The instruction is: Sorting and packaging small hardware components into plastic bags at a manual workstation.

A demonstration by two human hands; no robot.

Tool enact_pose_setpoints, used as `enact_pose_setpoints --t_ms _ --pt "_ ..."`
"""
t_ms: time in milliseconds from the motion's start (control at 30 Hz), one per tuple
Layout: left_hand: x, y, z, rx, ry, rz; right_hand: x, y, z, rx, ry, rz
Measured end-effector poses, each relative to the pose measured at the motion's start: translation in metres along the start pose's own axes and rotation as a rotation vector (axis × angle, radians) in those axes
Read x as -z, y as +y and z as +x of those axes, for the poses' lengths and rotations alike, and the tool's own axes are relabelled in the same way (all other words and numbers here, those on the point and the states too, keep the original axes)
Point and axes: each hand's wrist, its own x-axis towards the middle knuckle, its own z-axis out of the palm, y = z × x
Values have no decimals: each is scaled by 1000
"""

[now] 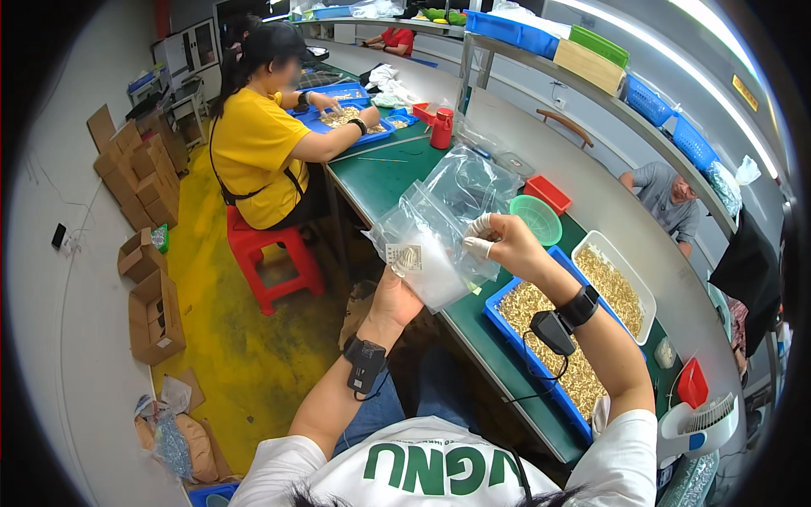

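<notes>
Hands first: we find the clear plastic bag [435, 245] held up just left of the blue tray [507, 291] of small brass parts. Our left hand [395, 296] is closed on its lower edge from beneath; our right hand [498, 241], fingertips taped, pinches its upper right edge. Both hands touch it; its long axis runs up and right, away from us.

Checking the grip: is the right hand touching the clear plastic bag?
Touching. In the head view, the right hand pinches the upper edge of the clear plastic bag between its white-covered fingertips, while the left hand holds it from below.
</notes>
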Motion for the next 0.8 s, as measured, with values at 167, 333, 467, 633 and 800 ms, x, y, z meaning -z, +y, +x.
enact_pose_setpoints --t_ms 167,333,467,633,800 --pt "-5 -1 -1 8 13 19 2 4 -2 13 -45 53" --pt "-6 0 -2 20 -15 19 0 6 -5 44 -4 -5" --pt "-5 0 -2 20 -47 25 1 -2 -7 43 16 -30" --pt "-3 -6 -1 36 -25 22 2 -1 -3 24 24 6" --pt "2 -8 3 38 -3 19 0 4 -1 96 58 -19"
